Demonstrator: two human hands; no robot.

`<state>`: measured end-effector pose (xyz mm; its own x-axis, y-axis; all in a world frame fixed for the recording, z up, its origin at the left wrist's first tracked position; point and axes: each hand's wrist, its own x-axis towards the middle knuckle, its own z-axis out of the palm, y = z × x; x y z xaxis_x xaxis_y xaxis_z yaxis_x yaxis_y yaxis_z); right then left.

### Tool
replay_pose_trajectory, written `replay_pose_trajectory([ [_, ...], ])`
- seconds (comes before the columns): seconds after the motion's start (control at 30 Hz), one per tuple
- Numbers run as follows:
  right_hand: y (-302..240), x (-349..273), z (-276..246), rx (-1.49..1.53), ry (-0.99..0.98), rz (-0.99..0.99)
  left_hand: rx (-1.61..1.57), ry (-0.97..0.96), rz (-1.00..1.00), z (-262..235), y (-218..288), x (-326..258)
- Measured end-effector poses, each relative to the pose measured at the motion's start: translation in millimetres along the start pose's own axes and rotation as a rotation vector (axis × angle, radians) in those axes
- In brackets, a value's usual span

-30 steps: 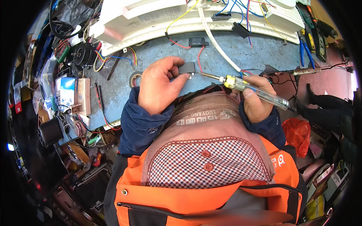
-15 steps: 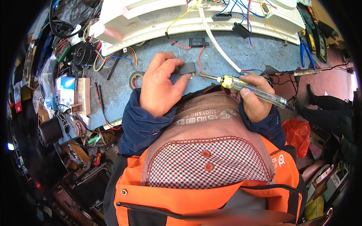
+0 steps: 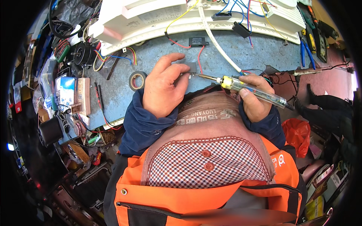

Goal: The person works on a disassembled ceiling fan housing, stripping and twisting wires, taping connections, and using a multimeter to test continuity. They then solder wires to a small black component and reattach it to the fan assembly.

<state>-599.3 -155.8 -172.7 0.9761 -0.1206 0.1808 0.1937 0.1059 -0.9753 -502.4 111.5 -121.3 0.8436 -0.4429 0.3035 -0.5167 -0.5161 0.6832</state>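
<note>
A small black box-shaped capacitor (image 3: pixel 192 67) is pinched at its left end by the thumb and a finger of my left hand (image 3: pixel 163 88), just above the bench. The index finger is raised off it. My right hand (image 3: pixel 257 107) grips a soldering iron (image 3: pixel 228 82) with a clear and yellow handle. Its metal tip points left and meets or nearly meets the capacitor's lower edge, where short pins show; contact is hard to tell. Beyond them lies a second black capacitor (image 3: pixel 197 41) with red wires, one running down toward the iron's tip.
A white appliance housing (image 3: pixel 151 19) with loose wires spans the back of the blue bench (image 3: pixel 124 88). A tape roll (image 3: pixel 137 80) lies left of my left hand. Test probes (image 3: pixel 99 96) and a power strip (image 3: pixel 83 96) are further left. Pliers (image 3: pixel 307 52) lie at right.
My left hand has shifted slightly right and its index finger has lifted from the capacitor, which has turned a little. More of the tape roll shows. The right hand and iron stay put.
</note>
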Motion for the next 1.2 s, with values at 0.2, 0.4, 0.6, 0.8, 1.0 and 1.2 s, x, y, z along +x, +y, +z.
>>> replay_pose_trajectory([
  [0.2, 5.2, -1.5, -2.2, 0.048, 0.014, -0.022, 0.025, -0.031, 0.060, -2.6, -3.8, 0.9],
  [0.4, 0.8, -1.7, 0.8, 0.086, 0.019, 0.016, 0.022, -0.040, 0.088, -5.0, -4.0, 0.7],
  [0.6, 4.5, -2.9, -1.0, 0.066, 0.019, 0.018, 0.016, -0.045, 0.084, -4.7, -6.5, 0.5],
  [0.8, 6.9, -3.0, -2.5, 0.072, 0.026, 0.003, -0.006, -0.015, 0.055, -2.2, -2.8, 1.5],
  [1.0, 5.9, -1.4, -5.5, -0.086, 0.011, -0.040, -0.047, -0.003, 0.050, -0.9, -6.1, 0.5],
  [1.2, 3.2, -2.3, 1.7, 0.103, 0.043, 0.017, -0.053, 0.004, 0.046, -1.8, -1.6, 0.5],
])
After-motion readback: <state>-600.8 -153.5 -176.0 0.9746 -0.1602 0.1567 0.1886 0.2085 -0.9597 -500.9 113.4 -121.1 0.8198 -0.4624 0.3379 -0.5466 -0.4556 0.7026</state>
